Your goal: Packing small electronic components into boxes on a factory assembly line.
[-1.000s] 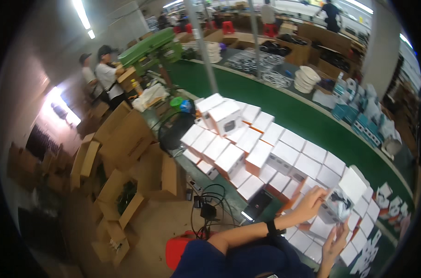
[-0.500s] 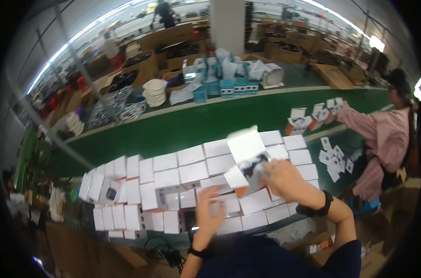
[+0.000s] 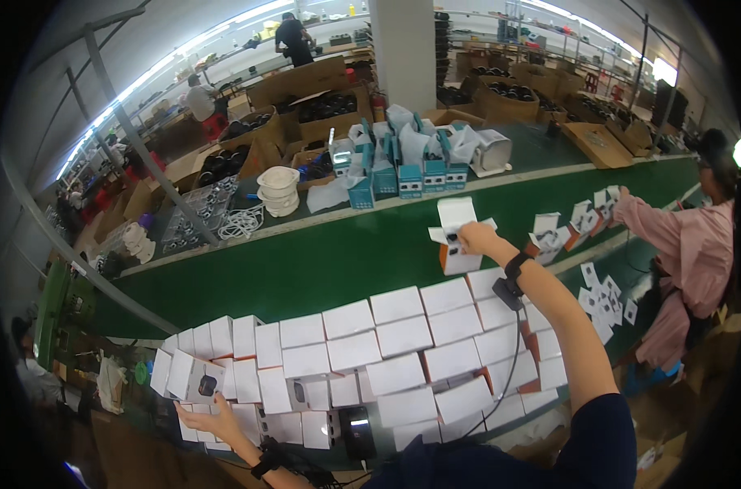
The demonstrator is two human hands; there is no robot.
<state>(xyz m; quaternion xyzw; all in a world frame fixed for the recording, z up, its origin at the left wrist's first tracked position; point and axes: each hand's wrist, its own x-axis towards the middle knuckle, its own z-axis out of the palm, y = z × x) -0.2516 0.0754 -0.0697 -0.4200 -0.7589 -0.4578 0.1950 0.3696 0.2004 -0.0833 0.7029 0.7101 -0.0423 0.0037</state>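
Observation:
Out on the green belt beyond the stacked boxes stands an open white box with orange lower edges and its flaps up. Dark items show in its mouth. My right hand pinches at this mouth, fingers closed on the box's near side or its contents. At the far left of the stack my left hand holds the lower edge of a closed white box with a dark device pictured on its face. The thumb lies against its corner and the fingers reach underneath. Rows of closed white boxes fill the space between my hands.
A black device with a cable lies at the near edge. A co-worker in pink handles open boxes at right, near scattered cards. Teal boxes and white round parts line the far ledge. A metal pole slants at left.
My right hand has carried the open box from above the stack onto the belt. The left hand has swung from the middle to the box at the left end. The view has shifted.

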